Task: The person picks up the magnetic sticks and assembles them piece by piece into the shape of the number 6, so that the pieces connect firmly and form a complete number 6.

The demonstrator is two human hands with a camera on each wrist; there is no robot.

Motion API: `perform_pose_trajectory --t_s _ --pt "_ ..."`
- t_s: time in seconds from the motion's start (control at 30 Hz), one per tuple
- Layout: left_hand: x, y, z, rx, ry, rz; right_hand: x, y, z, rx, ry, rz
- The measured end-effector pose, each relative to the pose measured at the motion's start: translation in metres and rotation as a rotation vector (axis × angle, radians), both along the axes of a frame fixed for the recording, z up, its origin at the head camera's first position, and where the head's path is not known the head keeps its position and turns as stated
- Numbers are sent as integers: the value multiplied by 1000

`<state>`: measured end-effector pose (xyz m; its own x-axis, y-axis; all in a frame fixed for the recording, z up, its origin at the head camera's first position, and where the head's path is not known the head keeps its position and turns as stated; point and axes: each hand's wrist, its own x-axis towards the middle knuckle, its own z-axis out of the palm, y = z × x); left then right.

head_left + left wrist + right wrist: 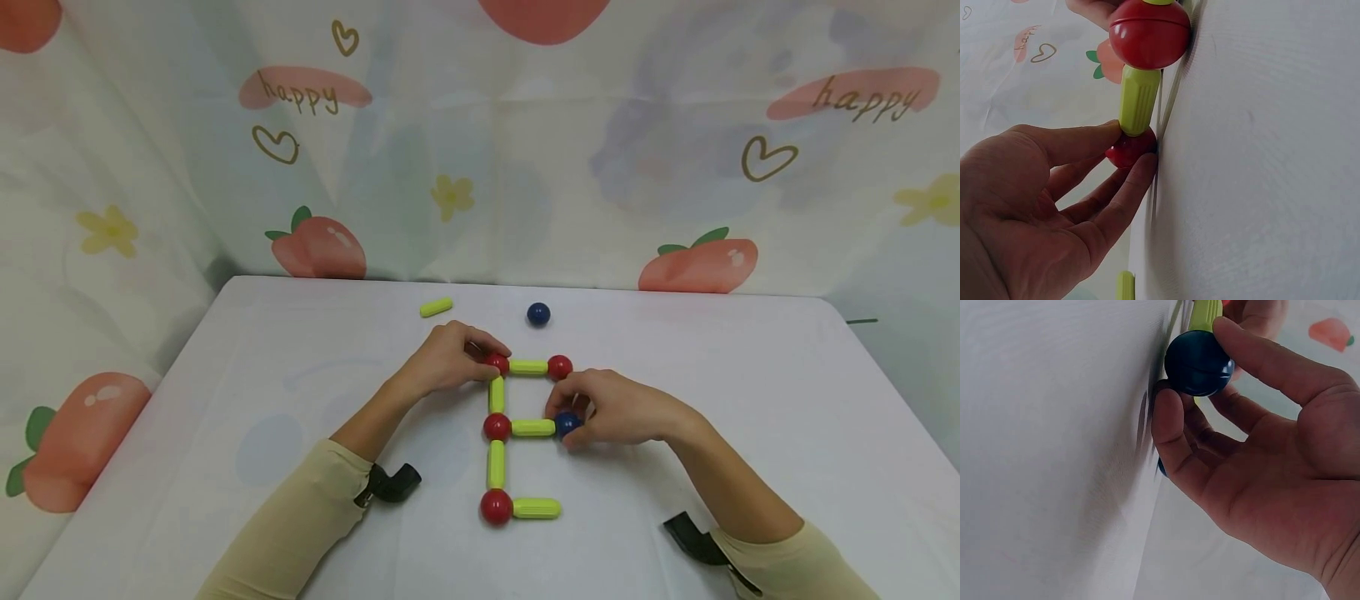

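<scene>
On the white table lies a flat figure of yellow-green rods [497, 465] joined by balls. My left hand [453, 360] pinches the red ball [1129, 151] at its far left corner between thumb and fingers. From that corner a rod [528, 367] runs right to another red ball [559, 367]. My right hand [626, 408] holds a dark blue ball [1199, 364] at the right end of the middle rod [532, 427]. That rod's left end meets a red ball [497, 427]. At the near corner, a red ball [496, 507] bears a rod [537, 508] whose right end is free.
A loose yellow-green rod [437, 307] and a loose dark blue ball [538, 314] lie near the table's far edge. Behind stands a printed curtain [525, 225]. Black wrist mounts [396, 483] sit at both sleeves.
</scene>
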<state>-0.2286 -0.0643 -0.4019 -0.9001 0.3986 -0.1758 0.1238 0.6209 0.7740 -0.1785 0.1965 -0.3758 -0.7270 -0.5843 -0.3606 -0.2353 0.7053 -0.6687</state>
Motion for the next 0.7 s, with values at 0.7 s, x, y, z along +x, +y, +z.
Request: perform_pose_trajectory --t_s 0.7 --pt "-1 -1 -1 3 14 -10 4 1 12 7 55 6"
